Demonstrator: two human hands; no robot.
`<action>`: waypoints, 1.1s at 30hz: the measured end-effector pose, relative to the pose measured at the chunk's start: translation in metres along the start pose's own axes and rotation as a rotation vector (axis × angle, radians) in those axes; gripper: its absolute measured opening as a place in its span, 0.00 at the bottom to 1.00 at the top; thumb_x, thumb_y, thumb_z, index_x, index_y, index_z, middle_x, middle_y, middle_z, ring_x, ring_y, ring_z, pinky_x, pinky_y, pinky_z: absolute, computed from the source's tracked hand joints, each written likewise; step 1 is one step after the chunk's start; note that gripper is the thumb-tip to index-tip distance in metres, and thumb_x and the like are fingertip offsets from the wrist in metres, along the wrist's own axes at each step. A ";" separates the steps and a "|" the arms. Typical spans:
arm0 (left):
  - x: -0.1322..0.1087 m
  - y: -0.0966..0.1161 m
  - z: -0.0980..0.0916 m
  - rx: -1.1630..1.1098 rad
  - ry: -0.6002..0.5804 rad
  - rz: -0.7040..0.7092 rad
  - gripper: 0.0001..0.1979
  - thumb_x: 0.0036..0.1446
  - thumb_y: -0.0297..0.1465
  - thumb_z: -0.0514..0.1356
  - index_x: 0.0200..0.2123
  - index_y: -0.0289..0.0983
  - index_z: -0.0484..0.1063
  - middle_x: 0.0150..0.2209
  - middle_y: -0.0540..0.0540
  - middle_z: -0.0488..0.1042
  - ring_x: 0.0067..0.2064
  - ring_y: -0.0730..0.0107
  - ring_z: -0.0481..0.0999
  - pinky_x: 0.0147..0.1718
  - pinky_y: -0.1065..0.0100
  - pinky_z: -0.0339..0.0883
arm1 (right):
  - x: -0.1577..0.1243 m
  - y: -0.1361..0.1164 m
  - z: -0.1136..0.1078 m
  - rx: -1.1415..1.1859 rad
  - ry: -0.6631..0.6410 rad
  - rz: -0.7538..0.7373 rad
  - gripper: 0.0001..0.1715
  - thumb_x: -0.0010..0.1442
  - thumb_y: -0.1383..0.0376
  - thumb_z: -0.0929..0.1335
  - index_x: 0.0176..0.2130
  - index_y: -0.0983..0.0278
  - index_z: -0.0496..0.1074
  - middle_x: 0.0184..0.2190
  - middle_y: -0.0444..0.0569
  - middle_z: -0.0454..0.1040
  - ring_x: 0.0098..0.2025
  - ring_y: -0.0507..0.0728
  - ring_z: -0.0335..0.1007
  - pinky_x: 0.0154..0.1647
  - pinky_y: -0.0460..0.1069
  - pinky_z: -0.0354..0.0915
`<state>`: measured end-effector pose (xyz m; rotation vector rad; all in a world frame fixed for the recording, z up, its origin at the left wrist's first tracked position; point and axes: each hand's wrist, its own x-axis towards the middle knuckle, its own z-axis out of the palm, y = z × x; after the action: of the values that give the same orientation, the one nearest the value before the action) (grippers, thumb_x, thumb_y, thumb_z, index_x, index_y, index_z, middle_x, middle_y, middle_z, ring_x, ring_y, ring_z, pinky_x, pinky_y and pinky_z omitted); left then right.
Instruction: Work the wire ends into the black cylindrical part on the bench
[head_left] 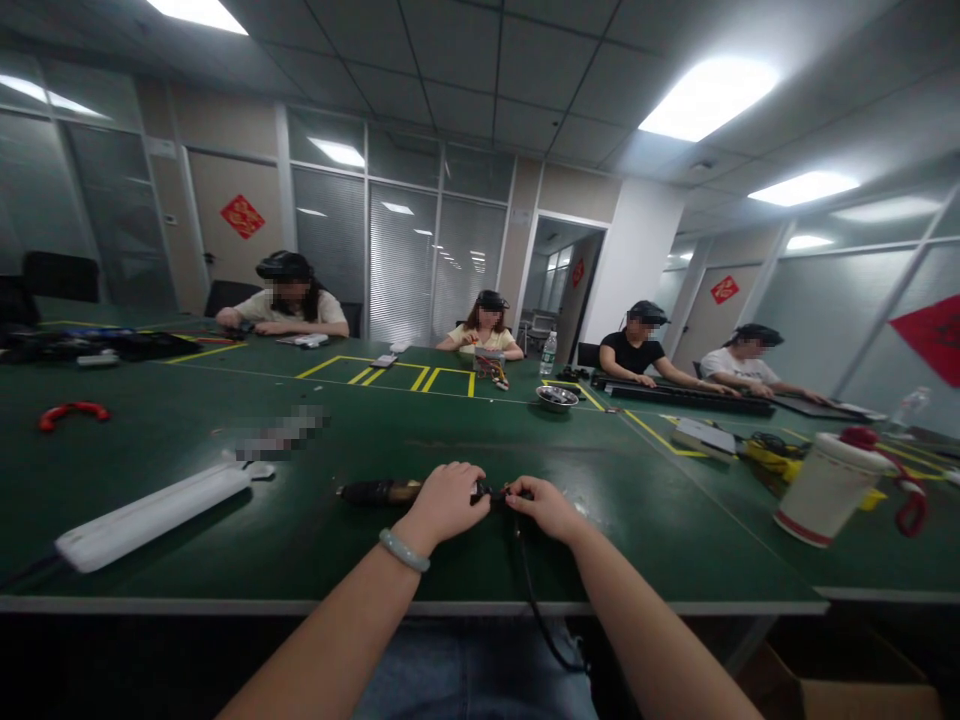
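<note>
On the green tabletop in front of me lies a long tool that looks like an electric screwdriver [375,492], with a black nose to the left and a brownish body. My left hand [448,502] is wrapped over its body and hides much of it. At the tool's right end, my right hand [547,508] pinches the end of a black cable [531,580] between thumb and fingers. From there the cable hangs over the table's front edge towards my lap. Whether the cable's end is joined to the tool, I cannot tell.
To the left lie a white power strip [154,515] and a red horseshoe-shaped piece [73,412]. A metal bowl [556,399] sits further back. At right stand a white cup [829,490] and a pale box [703,438]. Several people work across the table.
</note>
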<state>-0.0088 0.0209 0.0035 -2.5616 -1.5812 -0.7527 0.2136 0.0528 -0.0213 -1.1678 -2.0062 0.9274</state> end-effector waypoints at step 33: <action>-0.001 0.019 -0.004 0.032 -0.023 0.125 0.11 0.56 0.34 0.59 0.42 0.42 0.66 0.43 0.46 0.68 0.43 0.63 0.71 0.41 0.63 0.62 | -0.015 -0.006 -0.009 0.050 0.101 -0.038 0.19 0.56 0.51 0.68 0.35 0.64 0.74 0.34 0.47 0.74 0.37 0.55 0.69 0.43 0.50 0.63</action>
<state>0.0054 0.0102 0.0111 -2.6258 -1.4102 -0.6827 0.2243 0.0397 -0.0143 -1.1231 -1.9074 0.8769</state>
